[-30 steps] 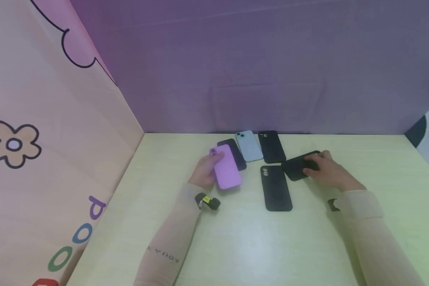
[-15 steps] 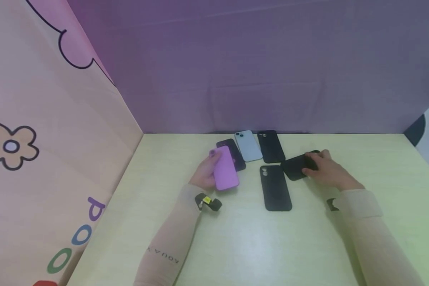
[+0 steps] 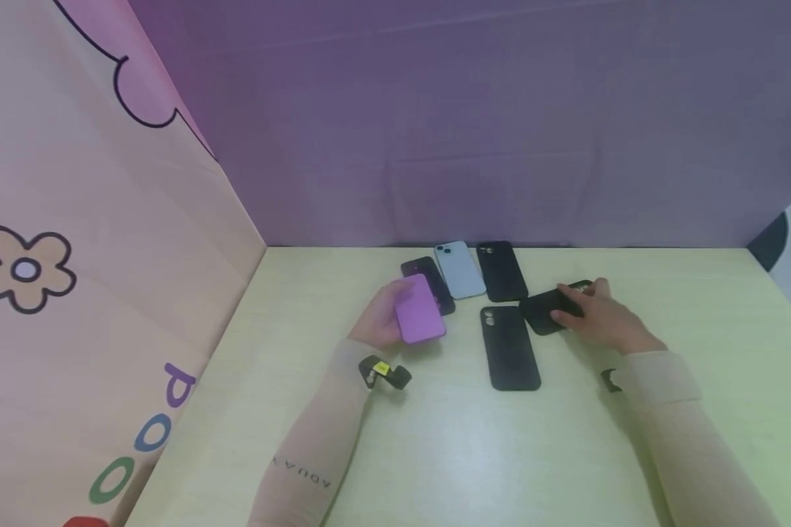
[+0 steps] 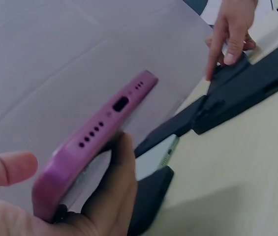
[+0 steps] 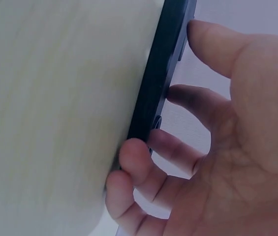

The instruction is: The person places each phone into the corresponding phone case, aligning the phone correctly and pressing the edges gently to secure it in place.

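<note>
My left hand [image 3: 379, 319] holds a purple phone [image 3: 422, 313] above the table, thumb at its back and fingers behind. Its lower end, with charging port and speaker holes, faces the left wrist view, where the phone [image 4: 92, 135] appears tilted. Behind it lies a dark phone [image 3: 444, 296], partly hidden. On the right, my right hand [image 3: 603, 316] grips a black phone [image 3: 542, 313] lying at a slant. Thumb and index tip are on its back; in the right wrist view other fingertips [image 5: 134, 157] curl at the end of this phone [image 5: 153, 86].
At the back of the table [image 3: 435, 439], a light blue phone [image 3: 461, 271] and a black one [image 3: 503, 272] lie side by side. Another black phone [image 3: 510, 350] lies nearer, touching or almost touching the gripped one. A purple cloth wall [image 3: 395, 124] rises behind.
The purple phone has tilted in my left hand, so its back looks shorter and its camera end is covered. My right thumb and index finger have shifted slightly left on the black phone.
</note>
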`<move>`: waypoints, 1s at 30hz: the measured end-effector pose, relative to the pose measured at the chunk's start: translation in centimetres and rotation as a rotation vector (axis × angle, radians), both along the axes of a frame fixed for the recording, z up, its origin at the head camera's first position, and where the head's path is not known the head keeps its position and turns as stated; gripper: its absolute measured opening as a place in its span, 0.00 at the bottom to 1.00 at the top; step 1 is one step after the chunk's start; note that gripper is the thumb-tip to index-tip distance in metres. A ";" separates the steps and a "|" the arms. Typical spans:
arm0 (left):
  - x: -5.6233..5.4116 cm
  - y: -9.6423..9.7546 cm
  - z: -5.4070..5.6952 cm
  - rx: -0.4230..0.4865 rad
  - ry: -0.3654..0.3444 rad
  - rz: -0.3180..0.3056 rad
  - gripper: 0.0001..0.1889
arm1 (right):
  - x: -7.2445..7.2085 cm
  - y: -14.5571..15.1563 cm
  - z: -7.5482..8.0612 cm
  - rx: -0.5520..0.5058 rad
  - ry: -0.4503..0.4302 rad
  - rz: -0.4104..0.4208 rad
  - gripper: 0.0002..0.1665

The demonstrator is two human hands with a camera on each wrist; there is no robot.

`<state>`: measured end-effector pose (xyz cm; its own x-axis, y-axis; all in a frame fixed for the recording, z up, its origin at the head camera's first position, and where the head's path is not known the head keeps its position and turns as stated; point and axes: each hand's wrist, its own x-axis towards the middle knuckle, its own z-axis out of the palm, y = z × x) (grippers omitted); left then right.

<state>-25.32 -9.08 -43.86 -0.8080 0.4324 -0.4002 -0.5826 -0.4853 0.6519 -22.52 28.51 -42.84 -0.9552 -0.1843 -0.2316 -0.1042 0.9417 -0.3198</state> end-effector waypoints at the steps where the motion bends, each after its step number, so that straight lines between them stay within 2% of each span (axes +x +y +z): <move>1: 0.0 0.0 0.2 0.000 0.006 -0.007 0.25 | 0.0 0.0 0.0 0.001 0.000 -0.004 0.48; 7: -0.2 -0.1 1.0 0.094 0.050 -0.081 0.31 | -0.1 0.2 -0.3 0.008 0.004 -0.018 0.50; 14: -0.5 0.4 0.6 0.167 0.127 -0.121 0.34 | 0.0 0.2 -0.2 0.010 0.011 -0.032 0.50; 18: -0.4 0.7 0.4 0.229 0.155 -0.196 0.31 | 0.0 0.0 -0.1 0.018 0.014 -0.047 0.50; 25: 0.1 1.4 0.1 0.360 0.130 -0.345 0.28 | 0.1 -0.3 0.0 0.029 0.010 -0.081 0.52; 27: 0.2 1.6 -0.1 0.372 0.149 -0.361 0.27 | 0.2 -0.4 0.1 0.030 0.005 -0.088 0.53; 30: 0.2 2.0 -0.5 0.360 0.186 -0.342 0.27 | 0.3 -0.5 0.1 0.037 -0.001 -0.101 0.54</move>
<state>-25.09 -7.12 -44.38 -0.6396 0.7676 -0.0412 -0.6374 -0.4996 0.5865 -22.22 27.98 -42.73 -0.9682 -0.0783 -0.2378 -0.0076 0.9586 -0.2848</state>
